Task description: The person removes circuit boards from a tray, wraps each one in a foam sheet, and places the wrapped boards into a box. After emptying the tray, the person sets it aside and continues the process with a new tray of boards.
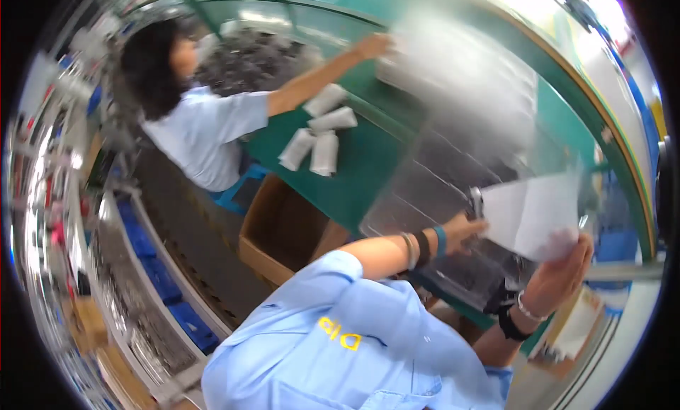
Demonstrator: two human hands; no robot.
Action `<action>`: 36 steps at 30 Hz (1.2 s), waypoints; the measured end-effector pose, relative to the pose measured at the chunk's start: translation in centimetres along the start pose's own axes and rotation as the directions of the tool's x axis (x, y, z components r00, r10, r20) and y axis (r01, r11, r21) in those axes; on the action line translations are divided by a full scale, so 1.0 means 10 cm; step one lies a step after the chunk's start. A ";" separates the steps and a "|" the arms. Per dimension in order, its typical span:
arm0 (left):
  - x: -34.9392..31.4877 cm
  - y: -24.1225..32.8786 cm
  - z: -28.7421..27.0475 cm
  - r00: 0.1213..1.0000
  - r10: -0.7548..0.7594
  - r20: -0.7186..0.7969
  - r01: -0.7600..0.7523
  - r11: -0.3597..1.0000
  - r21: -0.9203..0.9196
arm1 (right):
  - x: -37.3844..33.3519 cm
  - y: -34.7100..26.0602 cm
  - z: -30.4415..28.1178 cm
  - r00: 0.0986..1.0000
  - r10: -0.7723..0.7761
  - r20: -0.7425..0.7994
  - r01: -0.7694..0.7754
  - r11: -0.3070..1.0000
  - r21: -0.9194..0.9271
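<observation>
My left hand point(464, 229), with bands on its wrist, closes on a small dark object with a silvery edge point(477, 201); blur hides its exact kind. Touching or very near that object is the left side of a thin white sheet point(535, 215), folded or creased down its middle. At the sheet's lower right corner my right hand point(567, 261) grips it with bent fingers. Below both hands lies a dark tray with thin light dividing lines point(418, 190), partly under clear plastic. A small black piece point(501, 294) is at its near right edge.
Across the green table point(361, 190), a co-worker point(205, 127) stretches an arm toward a blurred whitish stack point(460, 63). Several white wrapped packets point(324, 154) lie between us. An open cardboard box point(273, 229) stands left of the table; blue bins point(163, 279) line a rack farther left.
</observation>
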State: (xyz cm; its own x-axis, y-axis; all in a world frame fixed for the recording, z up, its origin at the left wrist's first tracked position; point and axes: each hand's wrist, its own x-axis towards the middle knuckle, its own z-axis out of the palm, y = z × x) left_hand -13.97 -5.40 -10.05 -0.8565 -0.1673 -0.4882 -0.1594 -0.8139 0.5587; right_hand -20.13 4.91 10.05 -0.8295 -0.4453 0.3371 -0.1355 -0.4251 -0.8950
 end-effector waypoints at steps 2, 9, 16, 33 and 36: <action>-0.12 0.17 0.05 0.992 0.017 -0.122 -0.017 1.000 0.001 | 0.09 0.01 -0.07 0.992 -0.059 -0.109 0.055 0.998 -0.040; -0.06 0.14 -0.05 0.998 -0.006 -0.064 0.004 1.000 -0.029 | 0.20 -0.34 -0.21 0.912 -0.206 -0.354 0.222 0.975 0.004; -0.11 0.09 0.01 0.996 0.044 -0.074 -0.045 0.999 -0.008 | 0.18 -0.90 -0.98 0.928 -0.255 -0.272 0.315 0.927 0.204; -0.43 -0.26 0.53 0.607 0.634 0.478 -0.346 -0.331 0.878 | 0.26 -0.97 -0.76 0.689 -0.692 0.217 0.516 0.258 -0.816; -0.34 -0.39 0.59 0.781 0.270 0.563 -0.306 -0.620 0.723 | 0.16 -1.26 -0.77 0.827 -0.524 -0.206 0.483 0.848 -0.217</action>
State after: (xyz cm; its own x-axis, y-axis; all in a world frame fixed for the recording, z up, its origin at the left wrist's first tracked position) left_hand -13.32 1.68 -6.61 -0.9884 -0.0376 0.1469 0.0063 0.9577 0.2878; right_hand -23.95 15.63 19.57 -0.7265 0.0172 0.6869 -0.6333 -0.4046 -0.6597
